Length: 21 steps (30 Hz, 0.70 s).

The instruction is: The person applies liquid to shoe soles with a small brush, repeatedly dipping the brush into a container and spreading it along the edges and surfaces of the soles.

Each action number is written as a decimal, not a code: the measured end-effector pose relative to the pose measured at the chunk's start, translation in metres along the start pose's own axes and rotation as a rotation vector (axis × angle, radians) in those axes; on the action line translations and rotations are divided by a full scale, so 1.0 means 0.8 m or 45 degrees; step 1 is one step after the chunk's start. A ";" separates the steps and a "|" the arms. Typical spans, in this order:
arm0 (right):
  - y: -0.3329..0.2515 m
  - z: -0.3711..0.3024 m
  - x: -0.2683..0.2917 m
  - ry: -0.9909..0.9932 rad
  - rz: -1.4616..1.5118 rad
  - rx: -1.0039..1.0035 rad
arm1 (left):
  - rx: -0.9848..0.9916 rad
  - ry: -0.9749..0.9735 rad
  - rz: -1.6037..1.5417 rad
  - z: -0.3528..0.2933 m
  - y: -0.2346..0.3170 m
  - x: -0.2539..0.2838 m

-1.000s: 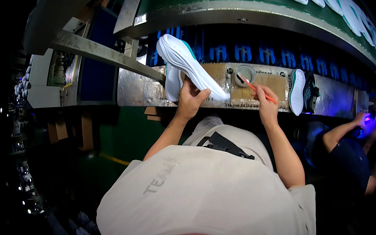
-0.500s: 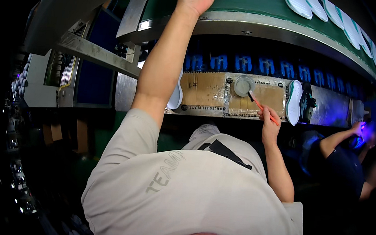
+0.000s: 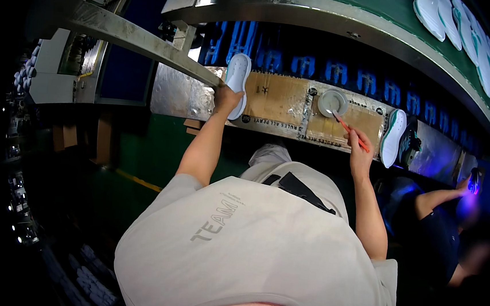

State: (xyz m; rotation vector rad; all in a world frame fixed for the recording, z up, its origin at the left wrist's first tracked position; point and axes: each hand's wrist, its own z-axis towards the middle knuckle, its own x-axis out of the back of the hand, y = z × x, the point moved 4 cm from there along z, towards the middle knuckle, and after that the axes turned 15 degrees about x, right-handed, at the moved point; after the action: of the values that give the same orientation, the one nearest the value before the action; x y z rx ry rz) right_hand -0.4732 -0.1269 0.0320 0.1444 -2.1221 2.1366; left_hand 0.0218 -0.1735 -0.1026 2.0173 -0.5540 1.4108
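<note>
My left hand [image 3: 227, 98] is closed on the near part of a white shoe sole [image 3: 238, 72], which lies at the left end of the bench on cardboard. An orange-handled brush [image 3: 345, 127] is pinched in my right hand [image 3: 361, 156]. Its tip dips into a round pale bowl [image 3: 322, 106] standing on the taped cardboard [image 3: 278, 101]. To the right of that hand rests another white sole [image 3: 393, 139] with a teal edge, and a dark shoe [image 3: 410, 143] beside it.
Above the bench runs a green conveyor [image 3: 377, 14] with a metal rail, several white soles [image 3: 461, 32] on it. Blue shoe holders [image 3: 336, 74] line the lower level. A metal beam [image 3: 144, 38] slants at the left. At the right, a co-worker's arm [image 3: 440, 200] reaches into purple light.
My left hand has come down from the conveyor to the white sole on the bench and grips it. My right hand still holds the brush at the bowl.
</note>
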 end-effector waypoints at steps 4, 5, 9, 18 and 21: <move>-0.024 0.031 -0.003 -0.081 -0.224 0.095 | -0.091 0.020 -0.095 -0.016 0.020 0.027; -0.029 0.039 -0.006 -0.135 -0.296 0.123 | -0.034 -0.032 -0.032 -0.015 0.016 0.025; -0.046 0.070 -0.018 -0.291 -0.572 0.206 | 0.118 -0.860 -0.986 -0.019 -0.012 -0.009; -0.061 0.065 -0.027 -0.455 -0.841 0.314 | 0.308 -1.827 -2.704 -0.185 0.021 0.030; -0.071 0.056 -0.015 -0.391 -0.617 0.277 | 0.375 -1.817 -2.707 -0.200 0.041 0.049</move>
State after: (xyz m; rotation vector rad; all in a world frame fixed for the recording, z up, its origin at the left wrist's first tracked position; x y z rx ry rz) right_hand -0.4534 -0.1719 0.0865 0.9566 -1.7326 2.1276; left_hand -0.0951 -0.0874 -0.0187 1.8320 1.1658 -1.2534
